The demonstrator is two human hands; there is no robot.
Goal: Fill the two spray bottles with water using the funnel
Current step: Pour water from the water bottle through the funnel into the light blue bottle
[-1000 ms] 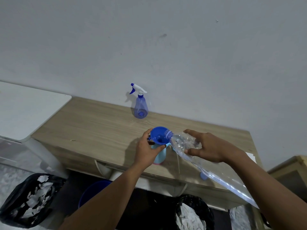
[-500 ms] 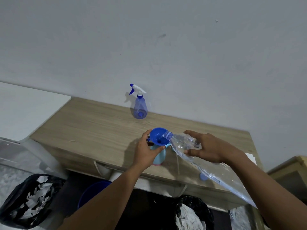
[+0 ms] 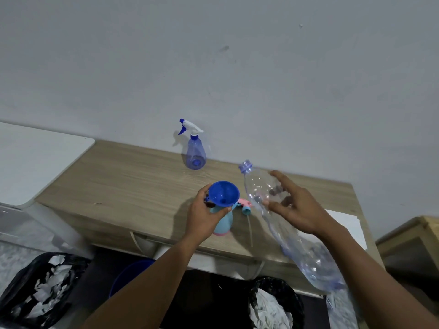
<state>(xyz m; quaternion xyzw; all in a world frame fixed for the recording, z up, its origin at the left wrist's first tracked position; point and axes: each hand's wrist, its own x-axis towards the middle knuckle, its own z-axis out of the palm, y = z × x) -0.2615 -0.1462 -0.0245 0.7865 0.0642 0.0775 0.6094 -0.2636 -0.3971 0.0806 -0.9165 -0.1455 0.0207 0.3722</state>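
Note:
A blue funnel (image 3: 224,193) sits in the neck of a light blue spray bottle with a pink base (image 3: 223,222) near the front of the wooden table (image 3: 133,186). My left hand (image 3: 204,217) grips that bottle's neck just under the funnel. My right hand (image 3: 294,207) holds a large clear plastic water bottle (image 3: 261,193), uncapped, its mouth raised up and to the right of the funnel. A pink and blue spray head (image 3: 244,206) with its tube lies on the table behind the funnel. A second, translucent blue spray bottle (image 3: 195,150) stands capped by the wall.
A white sheet (image 3: 349,224) lies at the table's right end. Black rubbish bags (image 3: 40,281) with paper scraps and a blue bucket (image 3: 128,274) sit on the floor below the table's front edge. A white surface (image 3: 35,150) adjoins on the left, a wooden box (image 3: 413,243) on the right.
My right hand has lifted the clear bottle's mouth out of the funnel and swung it up and to the right. My left hand stays on the light blue bottle.

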